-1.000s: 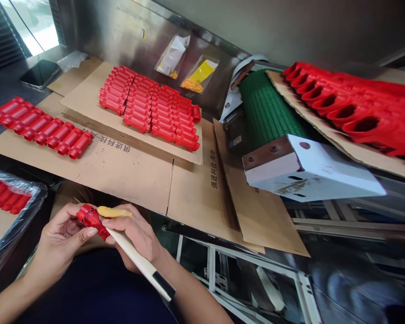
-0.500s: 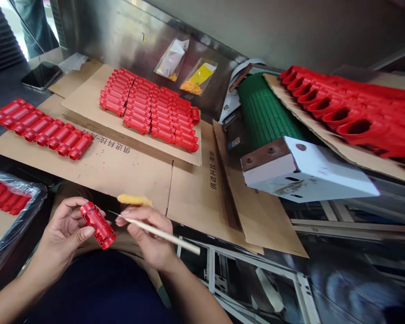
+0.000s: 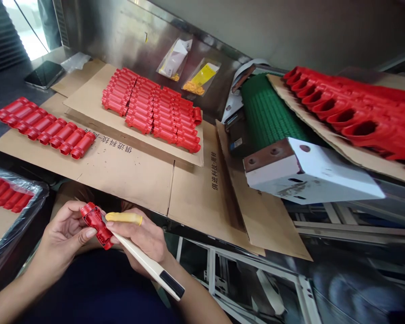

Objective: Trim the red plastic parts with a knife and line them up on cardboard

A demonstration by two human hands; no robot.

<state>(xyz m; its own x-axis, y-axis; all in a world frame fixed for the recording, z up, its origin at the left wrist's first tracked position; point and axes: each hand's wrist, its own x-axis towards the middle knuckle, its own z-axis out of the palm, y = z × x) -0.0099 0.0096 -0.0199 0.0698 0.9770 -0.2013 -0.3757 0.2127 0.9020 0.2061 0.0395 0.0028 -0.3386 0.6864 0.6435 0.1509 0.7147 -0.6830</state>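
Observation:
My left hand (image 3: 67,231) is closed around a red ribbed plastic tube-shaped part (image 3: 96,225), tilted, its recessed open side facing up. In my right hand (image 3: 141,236) is a slim cream-handled knife (image 3: 148,265) with a black patch near the handle's end. Its thin tip is at the red part's right edge, mostly hidden by my fingers; whether it touches cannot be seen clearly. A yellow finger cot (image 3: 124,218) covers my right index finger. Both hands are above my lap, in front of the cardboard-covered table edge.
Rows of red parts (image 3: 151,105) lie on a cardboard sheet (image 3: 87,105), with another row (image 3: 47,128) at left. A lined box (image 3: 42,191) holds more at lower left. A green roller (image 3: 270,112) and further red parts (image 3: 351,108) stand right. A phone (image 3: 44,74) lies at back left.
My right hand has moved left, bringing the knife tip from beside the red part to its edge. The knife handle has turned, pointing more steeply down. My left hand is nearly still.

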